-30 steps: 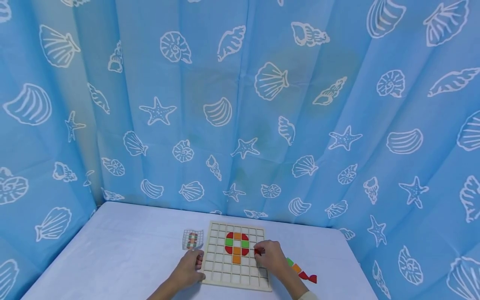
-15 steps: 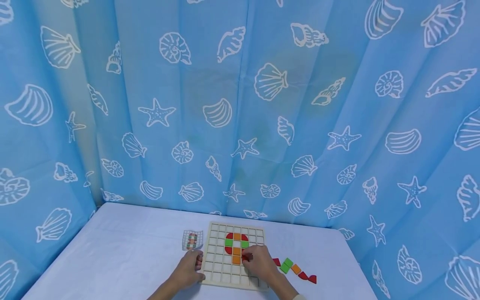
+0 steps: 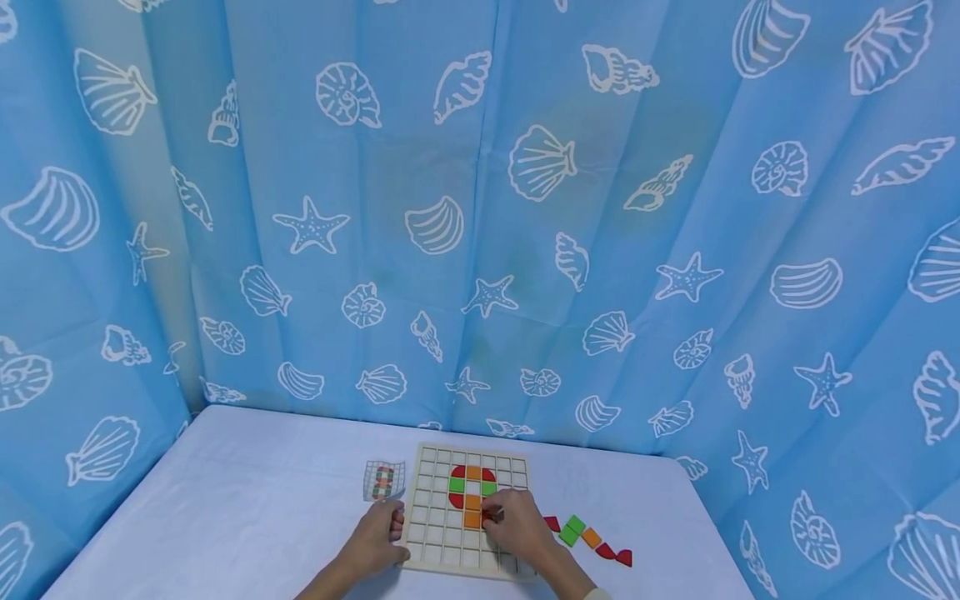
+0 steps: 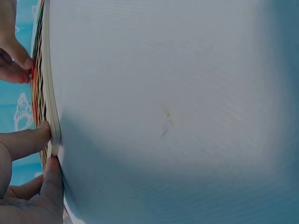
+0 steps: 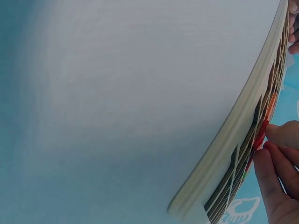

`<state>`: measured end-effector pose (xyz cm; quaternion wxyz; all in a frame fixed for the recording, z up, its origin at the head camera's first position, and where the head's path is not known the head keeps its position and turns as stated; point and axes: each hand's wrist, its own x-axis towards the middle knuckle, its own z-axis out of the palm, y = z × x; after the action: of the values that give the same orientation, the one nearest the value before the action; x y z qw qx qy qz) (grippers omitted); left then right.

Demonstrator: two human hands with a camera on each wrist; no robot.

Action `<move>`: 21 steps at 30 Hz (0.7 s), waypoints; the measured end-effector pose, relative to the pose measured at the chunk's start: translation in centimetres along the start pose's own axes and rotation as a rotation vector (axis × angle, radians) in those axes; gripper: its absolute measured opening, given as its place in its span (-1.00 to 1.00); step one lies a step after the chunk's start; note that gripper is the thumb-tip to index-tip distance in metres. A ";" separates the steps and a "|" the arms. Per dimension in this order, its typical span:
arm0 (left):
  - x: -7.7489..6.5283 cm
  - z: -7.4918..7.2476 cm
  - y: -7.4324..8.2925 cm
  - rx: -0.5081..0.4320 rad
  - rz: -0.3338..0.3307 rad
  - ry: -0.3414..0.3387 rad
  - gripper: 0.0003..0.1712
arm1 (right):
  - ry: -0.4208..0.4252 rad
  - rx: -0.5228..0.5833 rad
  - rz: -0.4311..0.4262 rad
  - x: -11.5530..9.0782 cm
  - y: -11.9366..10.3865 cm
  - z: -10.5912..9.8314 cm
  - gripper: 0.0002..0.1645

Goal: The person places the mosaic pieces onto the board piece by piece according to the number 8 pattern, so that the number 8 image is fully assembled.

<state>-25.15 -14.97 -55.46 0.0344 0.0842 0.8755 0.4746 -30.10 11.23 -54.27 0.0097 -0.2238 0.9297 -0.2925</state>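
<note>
A pale wooden grid board (image 3: 442, 554) lies on the table. On it, red, orange and green tiles form a rounded pattern around a bare cell, with an orange tile (image 3: 472, 520) below. My left hand (image 3: 369, 537) grips the board's left edge; the left wrist view shows thumb and fingers on either side of the rim (image 4: 52, 112). Over the grid, my right hand (image 3: 519, 525) pinches a red tile (image 5: 261, 135) between thumb and fingertips, beside that lower orange tile. The fingers partly hide the red tile and the cells under it.
A small pattern card (image 3: 384, 481) with a printed grid lies left of the board. Right of the board is a loose row of red, green (image 3: 572, 530) and orange (image 3: 591, 538) tiles. A blue shell-print curtain (image 3: 480, 250) hangs behind the white table (image 3: 262, 500).
My right hand has moved left from the board's right edge to the pattern, carrying the red tile, and then down slightly. The left hand stays on the board's edge.
</note>
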 end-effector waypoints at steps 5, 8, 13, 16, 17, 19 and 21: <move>0.1 0.1 -0.1 -0.007 -0.012 0.006 -0.24 | 0.009 -0.010 0.001 0.0 -0.3 0.1 -0.83; 0.0 0.1 -0.1 -0.015 -0.010 0.009 -0.24 | -0.002 -0.007 0.031 0.0 -0.6 0.1 -0.83; -0.1 0.1 -0.1 -0.016 0.005 0.006 -0.25 | -0.027 -0.016 0.064 0.1 -0.8 0.0 -0.84; -0.1 0.1 -0.1 -0.011 0.017 0.008 -0.26 | -0.035 -0.023 0.058 0.2 -0.9 -0.2 -0.86; -0.1 0.1 -0.1 -0.010 0.021 0.009 -0.26 | -0.036 -0.023 0.055 0.2 -1.0 -0.2 -0.87; 0.0 0.1 -0.1 -0.005 0.025 0.011 -0.25 | -0.039 -0.025 0.052 0.2 -1.0 -0.3 -0.87; 0.0 0.1 -0.1 -0.004 0.027 0.009 -0.25 | -0.041 -0.024 0.050 0.2 -1.0 -0.4 -0.87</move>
<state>-25.19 -14.99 -55.61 0.0242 0.0936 0.8736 0.4769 -29.93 10.62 -53.36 0.0332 -0.2066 0.9380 -0.2764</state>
